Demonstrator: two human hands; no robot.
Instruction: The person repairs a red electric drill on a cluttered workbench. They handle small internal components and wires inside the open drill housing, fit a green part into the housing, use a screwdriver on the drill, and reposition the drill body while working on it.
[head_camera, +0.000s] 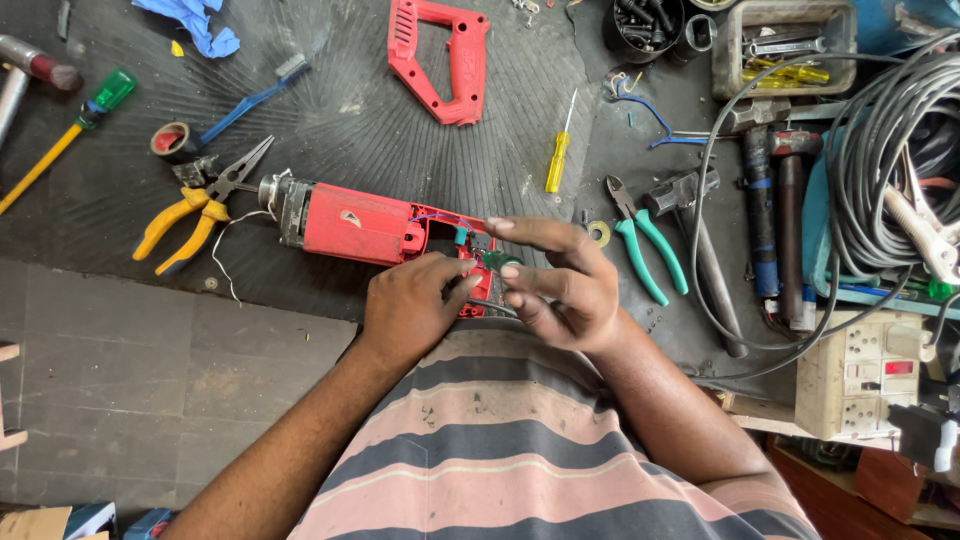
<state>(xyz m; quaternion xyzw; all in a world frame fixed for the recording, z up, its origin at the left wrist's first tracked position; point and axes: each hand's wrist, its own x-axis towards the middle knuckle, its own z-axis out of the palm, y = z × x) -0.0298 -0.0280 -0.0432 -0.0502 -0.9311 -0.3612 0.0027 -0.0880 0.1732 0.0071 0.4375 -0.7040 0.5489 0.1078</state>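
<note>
A red power drill body (355, 222) lies on the black rubber mat (340, 110) with its handle half opened and wires showing. My left hand (412, 305) rests on the open handle end, fingers curled on the wiring there. My right hand (560, 285) hovers just right of it, pinching a small green part (497, 262) between thumb and fingers while the forefinger points left. The loose red handle cover (442, 55) lies further up the mat.
Yellow-handled pliers (190, 215) lie left of the drill. A yellow screwdriver (557, 155), green cutters (645, 240) and hammers (770, 200) lie to the right. Coiled grey cable (890, 160) and a socket box (860, 375) sit at far right. Tape roll (172, 140) at left.
</note>
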